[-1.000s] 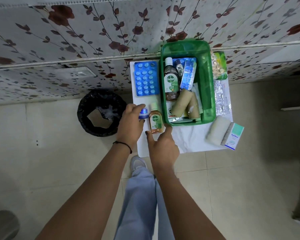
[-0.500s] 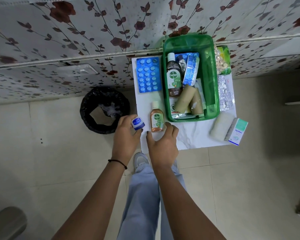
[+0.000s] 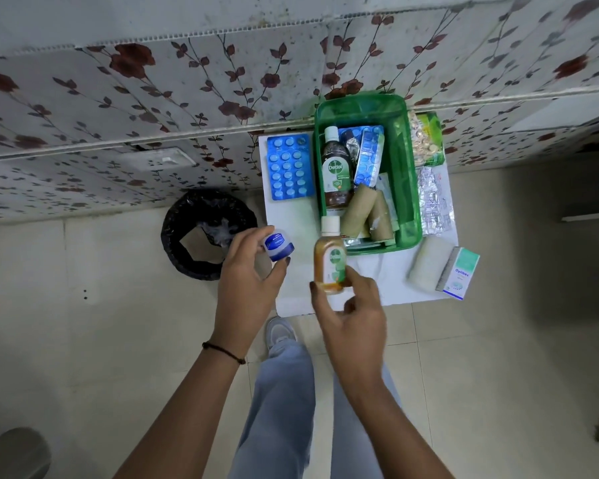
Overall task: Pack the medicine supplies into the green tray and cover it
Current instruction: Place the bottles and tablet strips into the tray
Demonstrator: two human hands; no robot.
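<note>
My left hand (image 3: 248, 281) holds a small blue-capped jar (image 3: 278, 244) above the white table's left front corner. My right hand (image 3: 351, 312) grips a small amber Dettol bottle (image 3: 330, 261) with a white cap, lifted just in front of the green tray (image 3: 408, 188). Inside the tray lie a large Dettol bottle (image 3: 336, 171), blue blister packs (image 3: 369, 155) and brown bandage rolls (image 3: 367, 212). A blue blister sheet (image 3: 288, 167) lies left of the tray. A white gauze roll (image 3: 426, 262) and a green-white box (image 3: 460, 273) sit at the front right.
A black-lined waste bin (image 3: 204, 233) stands on the floor left of the white table (image 3: 294, 292). A pack of tablets (image 3: 426, 140) and a silver foil strip (image 3: 433, 202) lie right of the tray. The floral wall is right behind. My legs and a shoe (image 3: 279, 331) are below.
My right hand closed on the small Dettol bottle and lifted it off the table. My left hand drew the blue-capped jar back and up, away from the table.
</note>
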